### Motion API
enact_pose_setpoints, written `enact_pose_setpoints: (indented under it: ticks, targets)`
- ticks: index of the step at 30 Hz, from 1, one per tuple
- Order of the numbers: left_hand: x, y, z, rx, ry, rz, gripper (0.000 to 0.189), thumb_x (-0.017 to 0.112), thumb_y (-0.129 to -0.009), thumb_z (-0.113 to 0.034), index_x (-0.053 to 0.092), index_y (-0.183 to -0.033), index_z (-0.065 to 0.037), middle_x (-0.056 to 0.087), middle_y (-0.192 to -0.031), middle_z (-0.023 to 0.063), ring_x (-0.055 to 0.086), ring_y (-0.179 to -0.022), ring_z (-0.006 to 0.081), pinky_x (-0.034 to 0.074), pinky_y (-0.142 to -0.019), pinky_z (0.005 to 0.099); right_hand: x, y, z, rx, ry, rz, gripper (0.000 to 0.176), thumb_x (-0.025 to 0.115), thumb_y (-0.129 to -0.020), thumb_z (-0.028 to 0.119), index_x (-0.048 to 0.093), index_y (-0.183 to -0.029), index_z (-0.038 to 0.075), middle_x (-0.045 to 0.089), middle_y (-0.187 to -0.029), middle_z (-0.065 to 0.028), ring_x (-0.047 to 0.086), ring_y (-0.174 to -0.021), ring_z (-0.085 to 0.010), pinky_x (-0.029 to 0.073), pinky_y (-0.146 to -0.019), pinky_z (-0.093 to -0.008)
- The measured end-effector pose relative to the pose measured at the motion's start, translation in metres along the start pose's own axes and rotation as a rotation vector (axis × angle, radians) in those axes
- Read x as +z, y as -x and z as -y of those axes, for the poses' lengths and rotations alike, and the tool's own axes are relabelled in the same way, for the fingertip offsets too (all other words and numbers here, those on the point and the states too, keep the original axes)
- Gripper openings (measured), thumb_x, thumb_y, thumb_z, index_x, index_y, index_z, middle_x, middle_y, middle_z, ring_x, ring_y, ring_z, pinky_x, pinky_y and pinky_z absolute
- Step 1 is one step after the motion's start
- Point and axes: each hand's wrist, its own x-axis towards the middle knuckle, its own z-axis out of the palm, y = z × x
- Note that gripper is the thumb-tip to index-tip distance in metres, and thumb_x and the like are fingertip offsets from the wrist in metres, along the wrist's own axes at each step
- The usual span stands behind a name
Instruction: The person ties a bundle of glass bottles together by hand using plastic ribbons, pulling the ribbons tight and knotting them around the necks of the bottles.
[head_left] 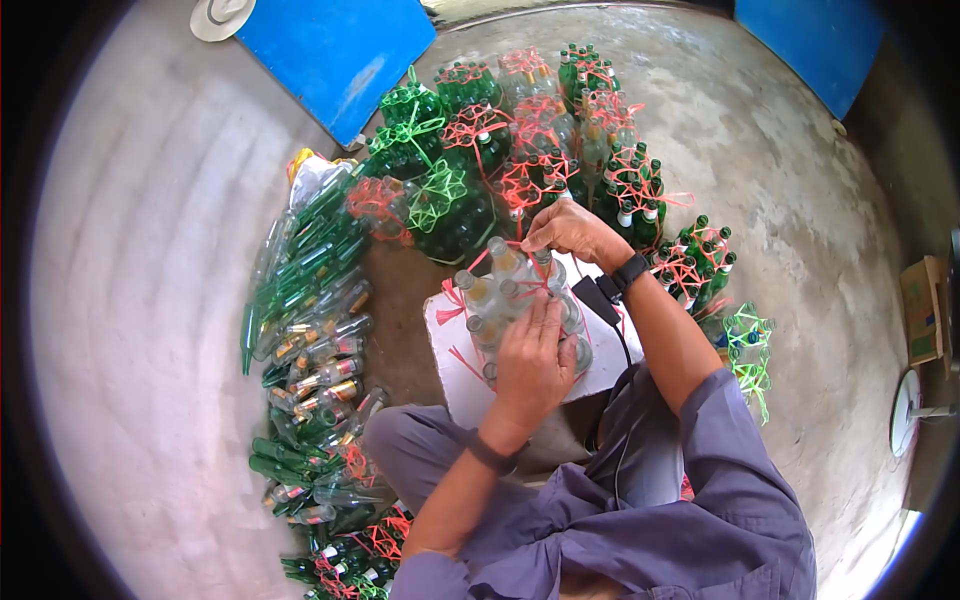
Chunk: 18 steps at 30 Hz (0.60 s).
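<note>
A cluster of clear glass bottles (pixel 476 290) stands upright on a white low table (pixel 600 378) in front of me, with red plastic string (pixel 481 259) run round the bottles and between their necks. My right hand (pixel 575 230), wearing a black watch, pinches the string above the far bottles. Over the near side of the cluster lies my left hand (pixel 538 352), its fingers together and pressed on the string among the bottle necks; its fingertips are partly hidden. Loose string ends stick out at the cluster's left side. A black box-shaped device (pixel 596 300) with a cable hangs near my right wrist.
Green bottles (pixel 455 225) bundled with red and green string stand in rows beyond the table and to its right. Loose bottles (pixel 310 330) lie piled along the left wall. Blue boards (pixel 340 50), a cardboard box (pixel 922 310) and a fan (pixel 906 412) are farther off.
</note>
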Motion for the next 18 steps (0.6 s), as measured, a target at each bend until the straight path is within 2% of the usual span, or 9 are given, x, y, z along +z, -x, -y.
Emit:
enact_pose_setpoints:
  ticks: [1, 2, 4, 5, 7, 8, 10, 13, 18]
  targets:
    - [0.000, 0.000, 0.000, -0.004, -0.002, -0.001, 0.051, 0.066, -0.086, -0.015, 0.057, -0.130, 0.008, 0.057, -0.133, 0.0321, 0.060, -0.114, 0.0474, 0.047, -0.098, 0.0512, -0.001, 0.002, 0.003, 0.159, -0.130, 0.011, 0.024, 0.081, -0.071, 0.019, 0.074, -0.079, -0.003, 0.061, -0.061, -0.0032, 0.055, -0.056, -0.0138, 0.044, -0.052, -0.0328]
    - [0.000, 0.000, 0.000, -0.006, -0.005, -0.002, 0.051, 0.066, -0.086, -0.016, 0.057, -0.131, 0.007, 0.057, -0.134, 0.0318, 0.060, -0.114, 0.0471, 0.047, -0.098, 0.0511, -0.001, 0.001, -0.001, 0.158, -0.133, 0.008, 0.024, 0.081, -0.071, 0.019, 0.074, -0.079, -0.003, 0.061, -0.061, -0.0032, 0.055, -0.056, -0.0138, 0.044, -0.052, -0.0328]
    - [0.001, 0.000, 0.001, -0.003, -0.010, 0.002, 0.051, 0.066, -0.087, -0.017, 0.057, -0.131, 0.007, 0.057, -0.134, 0.0317, 0.060, -0.115, 0.0469, 0.047, -0.099, 0.0509, 0.000, -0.008, -0.022, 0.108, -0.291, 0.086, 0.018, 0.080, -0.079, 0.016, 0.072, -0.085, 0.000, 0.048, -0.058, 0.0043, 0.040, -0.049, -0.0054, 0.029, -0.045, -0.0241]
    - [0.001, 0.001, 0.001, -0.003, -0.013, 0.003, 0.051, 0.065, -0.088, -0.018, 0.057, -0.131, 0.007, 0.057, -0.134, 0.0317, 0.060, -0.115, 0.0466, 0.047, -0.099, 0.0507, 0.001, -0.014, -0.037, 0.108, -0.293, 0.085, 0.018, 0.080, -0.079, 0.016, 0.072, -0.085, 0.000, 0.048, -0.058, 0.0043, 0.040, -0.049, -0.0054, 0.029, -0.045, -0.0241]
    - [-0.001, 0.000, -0.001, -0.005, -0.013, 0.003, 0.051, 0.066, -0.088, -0.018, 0.057, -0.131, 0.007, 0.057, -0.134, 0.0312, 0.060, -0.115, 0.0463, 0.047, -0.099, 0.0504, 0.004, -0.021, -0.049, -0.947, 0.300, -0.045, 0.020, 0.080, -0.083, 0.016, 0.065, -0.074, 0.007, 0.044, -0.061, 0.0061, 0.034, -0.047, -0.0037, 0.021, -0.043, -0.0255]
    - [-0.002, 0.000, -0.001, -0.009, -0.012, 0.002, 0.051, 0.066, -0.089, -0.019, 0.057, -0.132, 0.007, 0.057, -0.135, 0.0308, 0.060, -0.116, 0.0460, 0.047, -0.100, 0.0501, 0.002, -0.021, -0.055, -0.948, 0.300, -0.043, 0.020, 0.080, -0.083, 0.016, 0.065, -0.074, 0.007, 0.044, -0.061, 0.0061, 0.034, -0.047, -0.0037, 0.021, -0.043, -0.0255]
    - [-0.001, 0.001, -0.001, -0.028, 0.012, -0.008, 0.050, 0.066, -0.089, -0.019, 0.057, -0.132, 0.006, 0.057, -0.135, 0.0302, 0.060, -0.116, 0.0458, 0.047, -0.100, 0.0500, 0.005, -0.005, -0.034, 0.156, -0.515, 0.016, 0.025, 0.080, -0.085, 0.016, 0.061, -0.070, 0.008, 0.038, -0.059, 0.0074, 0.032, -0.046, -0.0047, 0.021, -0.043, -0.0260]
    - [-0.001, 0.003, -0.001, -0.043, 0.051, -0.019, 0.050, 0.067, -0.089, -0.018, 0.057, -0.131, 0.006, 0.057, -0.136, 0.0285, 0.059, -0.119, 0.0453, 0.046, -0.101, 0.0493, 0.008, -0.002, -0.034, 0.171, -0.531, -0.019, 0.032, 0.080, -0.085, 0.017, 0.057, -0.065, 0.007, 0.048, -0.056, 0.0014, 0.039, -0.043, -0.0083, 0.031, -0.042, -0.0279]
    - [-0.020, 0.023, -0.012, -0.071, 0.146, -0.029, 0.049, 0.072, -0.083, -0.008, 0.060, -0.130, 0.004, 0.060, -0.134, 0.0251, 0.055, -0.126, 0.0430, 0.045, -0.104, 0.0470, 0.014, 0.001, -0.048, 0.187, -0.443, -0.124, 0.034, 0.078, -0.088, 0.022, 0.059, -0.066, 0.005, 0.048, -0.056, -0.0001, 0.040, -0.045, -0.0090, 0.026, -0.041, -0.0290]
